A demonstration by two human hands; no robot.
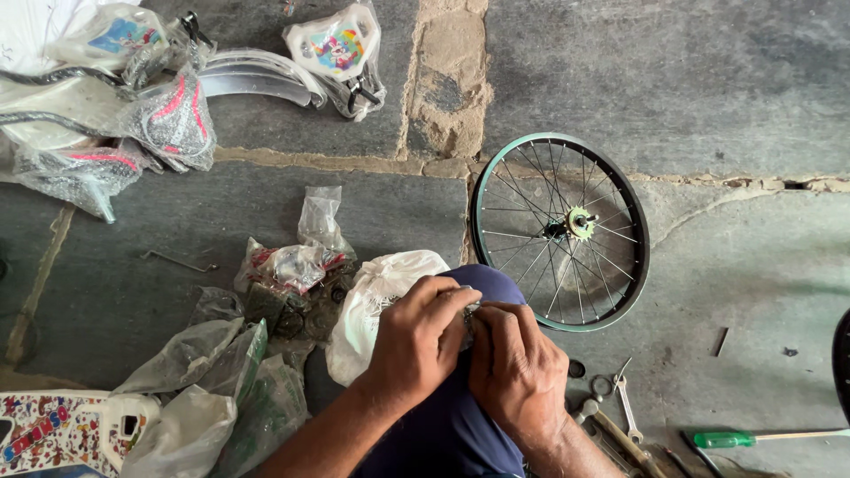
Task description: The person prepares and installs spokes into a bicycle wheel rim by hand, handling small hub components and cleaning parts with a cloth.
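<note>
My left hand and my right hand meet over my knee in dark blue cloth. Together they pinch a small clear plastic packet, mostly hidden by the fingers. What lies inside it cannot be made out. A white plastic bag sits just left of my left hand. A small bicycle wheel with a teal rim, spokes and a yellow-green sprocket lies flat on the stone floor beyond my right hand.
Several clear bags of small parts lie to the left. Wrapped bicycle parts and chrome mudguards sit at the top left. A spanner, a green-handled screwdriver and washers lie at the lower right. A printed white panel is at the bottom left.
</note>
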